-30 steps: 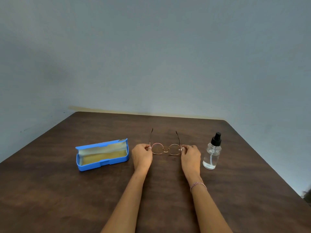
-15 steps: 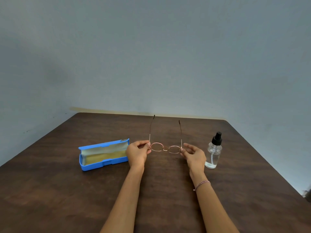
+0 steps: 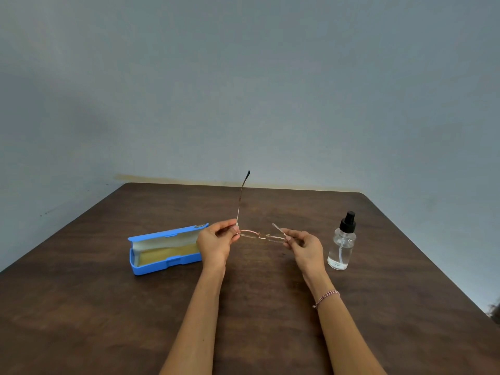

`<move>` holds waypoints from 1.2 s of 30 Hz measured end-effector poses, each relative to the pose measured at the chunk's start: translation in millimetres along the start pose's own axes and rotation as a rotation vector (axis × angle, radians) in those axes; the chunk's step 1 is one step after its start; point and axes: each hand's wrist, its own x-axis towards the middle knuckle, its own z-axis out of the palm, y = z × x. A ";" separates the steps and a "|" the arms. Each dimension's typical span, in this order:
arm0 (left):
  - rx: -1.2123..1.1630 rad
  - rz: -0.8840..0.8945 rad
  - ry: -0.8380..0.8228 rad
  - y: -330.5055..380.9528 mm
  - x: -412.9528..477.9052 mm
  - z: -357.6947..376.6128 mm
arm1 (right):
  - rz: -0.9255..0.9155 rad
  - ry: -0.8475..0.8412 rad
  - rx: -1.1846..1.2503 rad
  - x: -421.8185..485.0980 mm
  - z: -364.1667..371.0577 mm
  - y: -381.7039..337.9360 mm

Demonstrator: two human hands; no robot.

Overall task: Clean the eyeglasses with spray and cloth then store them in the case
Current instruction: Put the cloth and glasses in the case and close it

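Observation:
Thin round-rimmed eyeglasses (image 3: 261, 235) hang above the brown table (image 3: 270, 307), held between both hands. My left hand (image 3: 216, 244) pinches the left hinge, and the left temple arm stands straight up. My right hand (image 3: 304, 246) pinches the right end, where the right temple arm looks partly folded and blurred. An open blue case (image 3: 165, 249) with a yellow cloth inside lies just left of my left hand. A clear spray bottle (image 3: 341, 243) with a black pump stands upright to the right of my right hand.
A plain grey wall rises behind the table's far edge. The table's right edge slants down toward the lower right corner of the view.
The glasses have been lifted off the table and tilted. The left temple arm now points up, and the right temple arm has dropped from upright toward the frame under my right hand.

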 end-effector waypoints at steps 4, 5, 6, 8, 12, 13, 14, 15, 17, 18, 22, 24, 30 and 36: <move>0.016 -0.002 -0.005 0.4 1.0 0.2 | -0.002 -0.009 -0.020 0.0 -0.3 -0.8; 0.019 0.004 -0.011 0.8 0.7 0.3 | -0.002 -0.005 -0.021 0.3 -0.7 -0.5; 0.025 0.012 -0.019 1.3 0.3 0.6 | 0.000 0.002 -0.021 0.8 -1.0 -0.3; 0.046 0.033 -0.040 1.3 0.5 0.7 | 0.000 0.021 -0.003 1.4 -1.6 0.4; 0.127 0.072 -0.094 -0.2 2.9 -0.6 | 0.025 0.071 0.110 0.9 -2.8 0.2; 0.160 0.078 -0.107 -1.1 3.7 -1.0 | 0.040 0.085 0.144 0.2 -3.2 -0.2; 0.191 0.082 -0.121 -1.3 3.7 -1.3 | 0.055 0.102 0.172 -0.5 -3.7 -1.1; 0.219 0.085 -0.131 -1.4 3.4 -1.6 | 0.069 0.121 0.194 -1.1 -4.4 -1.6; 0.239 0.094 -0.134 -0.7 2.5 -1.9 | 0.101 0.156 0.214 -2.0 -6.0 -3.0; 0.240 0.102 -0.128 0.4 1.3 -2.1 | 0.116 0.163 0.228 -1.8 -6.9 -3.1; 0.207 0.112 -0.101 4.2 -3.2 -3.1 | 0.166 0.128 0.325 -1.3 -7.4 -3.5; 0.161 0.082 -0.083 4.5 -3.2 -4.1 | 0.187 0.106 0.398 -1.8 -6.4 -5.3; 0.026 0.006 -0.021 4.8 0.5 -5.9 | 0.211 0.062 0.598 -7.8 -3.5 -17.6; -0.040 -0.046 -0.018 3.7 4.9 -6.3 | 0.169 0.017 0.588 -10.1 -4.0 -20.4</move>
